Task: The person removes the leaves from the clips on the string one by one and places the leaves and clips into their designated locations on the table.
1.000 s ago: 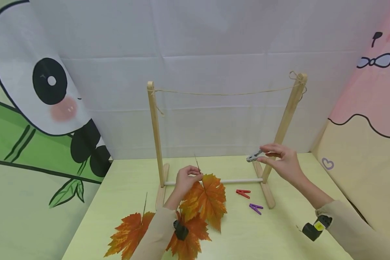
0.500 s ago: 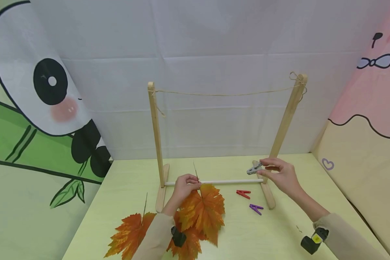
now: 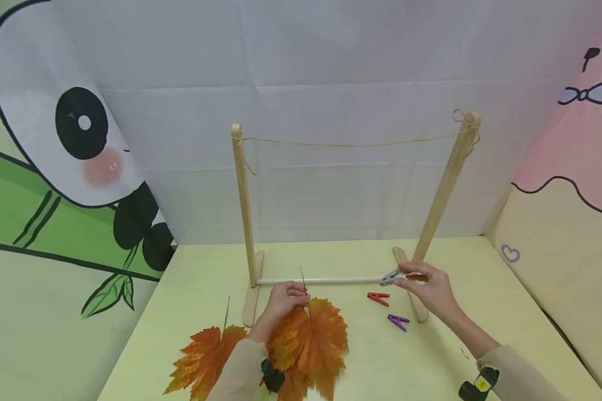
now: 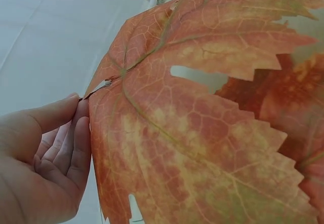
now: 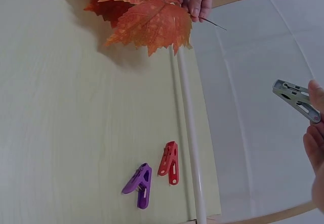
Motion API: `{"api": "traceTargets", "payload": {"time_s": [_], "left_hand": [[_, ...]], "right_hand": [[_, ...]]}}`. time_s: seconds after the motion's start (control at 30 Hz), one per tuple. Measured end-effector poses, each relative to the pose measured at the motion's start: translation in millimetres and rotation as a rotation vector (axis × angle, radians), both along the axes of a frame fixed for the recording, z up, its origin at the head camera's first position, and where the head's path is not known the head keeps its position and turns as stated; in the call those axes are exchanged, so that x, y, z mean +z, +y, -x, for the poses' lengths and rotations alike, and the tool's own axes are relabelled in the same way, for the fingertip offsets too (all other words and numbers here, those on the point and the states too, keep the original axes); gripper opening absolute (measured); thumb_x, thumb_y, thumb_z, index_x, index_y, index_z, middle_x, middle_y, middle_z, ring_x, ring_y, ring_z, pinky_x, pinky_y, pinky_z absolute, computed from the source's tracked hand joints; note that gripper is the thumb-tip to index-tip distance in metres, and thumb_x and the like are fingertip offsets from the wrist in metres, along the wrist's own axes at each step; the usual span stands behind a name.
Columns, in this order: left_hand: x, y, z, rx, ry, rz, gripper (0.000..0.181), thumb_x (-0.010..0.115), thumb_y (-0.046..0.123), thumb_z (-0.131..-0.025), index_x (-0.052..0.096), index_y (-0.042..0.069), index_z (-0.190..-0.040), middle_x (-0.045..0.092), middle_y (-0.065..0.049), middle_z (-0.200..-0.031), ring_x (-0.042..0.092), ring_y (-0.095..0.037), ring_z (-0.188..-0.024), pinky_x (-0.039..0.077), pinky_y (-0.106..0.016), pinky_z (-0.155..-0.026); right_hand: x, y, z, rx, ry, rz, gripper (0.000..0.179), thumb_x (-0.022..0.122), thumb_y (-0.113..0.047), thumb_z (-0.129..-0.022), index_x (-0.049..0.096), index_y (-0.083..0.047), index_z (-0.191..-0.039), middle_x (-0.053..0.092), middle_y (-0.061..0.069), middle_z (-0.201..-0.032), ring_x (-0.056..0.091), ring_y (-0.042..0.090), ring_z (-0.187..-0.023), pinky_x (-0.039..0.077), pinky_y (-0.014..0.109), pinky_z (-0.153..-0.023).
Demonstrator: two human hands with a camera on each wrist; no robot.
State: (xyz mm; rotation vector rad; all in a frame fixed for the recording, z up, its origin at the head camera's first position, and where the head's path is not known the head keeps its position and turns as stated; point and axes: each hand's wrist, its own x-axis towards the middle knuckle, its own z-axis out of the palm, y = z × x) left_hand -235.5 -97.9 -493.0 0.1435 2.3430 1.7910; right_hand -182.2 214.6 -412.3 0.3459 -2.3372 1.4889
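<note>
My left hand (image 3: 285, 303) pinches the thin stem of an orange maple leaf (image 3: 311, 342), which hangs below the fingers. In the left wrist view this leaf (image 4: 172, 127) fills most of the frame, thumb and fingertips at its stem. Farther right, my right hand (image 3: 428, 284) holds a grey clothespin (image 3: 390, 277) by its handle end, between thumb and fingers; the right wrist view shows the clothespin (image 5: 296, 100) with its tip pointing away from the hand. Another leaf (image 3: 293, 384) lies partly hidden under the held one, and a third leaf (image 3: 205, 356) rests left of my left sleeve.
A wooden frame (image 3: 443, 189) with a string (image 3: 341, 146) tied between its posts stands at the back. A white rod (image 3: 331, 280) joins its feet. On the table (image 3: 371, 367) lie a red clothespin (image 3: 378, 298) and a purple clothespin (image 3: 398, 322), right of the held leaf.
Both hands have come down and nearer, the left with the leaf, the right with the grey clothespin. The held leaf now covers more of the leaf beneath it.
</note>
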Motion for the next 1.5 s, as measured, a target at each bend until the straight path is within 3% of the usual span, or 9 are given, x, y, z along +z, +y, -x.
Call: {"api": "traceTargets", "payload": {"time_s": [0.23,0.4,0.63,0.77,1.0,1.13,1.5], "left_hand": [[-7.9,-1.4,-6.1,-0.005,-0.032,-0.014,0.019,0.066,-0.001,-0.079,0.059,-0.012,-0.093,0.067,-0.017,-0.080,0.066,-0.023,-0.068,0.054,-0.030,-0.061],[-13.2,-2.8,-8.5,-0.008,-0.048,0.004,0.019,0.066,0.000,-0.079,0.060,-0.011,-0.093,0.066,-0.015,-0.079,0.066,-0.021,-0.067,0.054,-0.030,-0.060],[-28.3,-6.8,-9.0,-0.005,-0.062,0.026,0.020,0.067,0.000,-0.078,0.059,-0.011,-0.093,0.066,-0.016,-0.080,0.065,-0.019,-0.066,0.053,-0.030,-0.058],[-39.3,-8.0,-9.8,-0.003,-0.054,0.052,0.019,0.068,0.003,-0.078,0.060,-0.008,-0.091,0.066,-0.013,-0.079,0.063,-0.016,-0.065,0.052,-0.029,-0.056],[-50.2,-6.1,-13.8,0.019,-0.015,0.095,0.018,0.069,0.005,-0.077,0.061,-0.006,-0.089,0.066,-0.010,-0.077,0.061,-0.013,-0.063,0.052,-0.028,-0.056],[-59.0,-7.7,-14.3,0.021,0.007,0.084,0.018,0.069,0.004,-0.078,0.060,-0.006,-0.089,0.066,-0.010,-0.077,0.061,-0.014,-0.063,0.051,-0.029,-0.056],[-67.3,-7.1,-15.2,0.056,0.057,0.081,0.019,0.069,0.003,-0.077,0.062,-0.008,-0.091,0.067,-0.015,-0.079,0.063,-0.020,-0.069,0.052,-0.029,-0.056]], "right_hand": [[-17.5,0.7,-2.1,0.001,-0.032,0.036,0.027,0.072,0.007,-0.070,0.065,0.011,-0.096,0.063,0.027,-0.093,0.063,0.009,-0.079,0.050,0.014,-0.068],[-41.1,7.1,2.8,0.001,-0.047,0.052,0.028,0.073,0.004,-0.069,0.065,0.009,-0.096,0.063,0.025,-0.095,0.061,0.006,-0.081,0.050,0.014,-0.068],[-64.6,9.3,2.0,0.001,-0.070,0.048,0.029,0.075,-0.002,-0.070,0.067,0.006,-0.096,0.066,0.019,-0.093,0.061,0.006,-0.082,0.051,0.016,-0.068],[-72.5,8.5,-3.8,0.010,-0.090,0.048,0.029,0.075,-0.003,-0.070,0.067,0.007,-0.096,0.066,0.019,-0.093,0.063,0.008,-0.081,0.051,0.016,-0.068],[-70.2,3.6,-17.8,-0.002,-0.113,0.035,0.027,0.074,0.003,-0.069,0.065,0.008,-0.095,0.065,0.022,-0.092,0.063,0.015,-0.080,0.051,0.017,-0.066],[-89.6,8.2,-15.6,0.009,-0.122,0.066,0.030,0.076,-0.002,-0.068,0.066,0.007,-0.096,0.066,0.018,-0.092,0.062,0.009,-0.080,0.051,0.018,-0.067],[-113.7,5.6,-23.7,-0.010,-0.179,0.095,0.031,0.075,0.000,-0.068,0.065,0.010,-0.095,0.065,0.019,-0.092,0.063,0.013,-0.079,0.052,0.020,-0.063]]}}
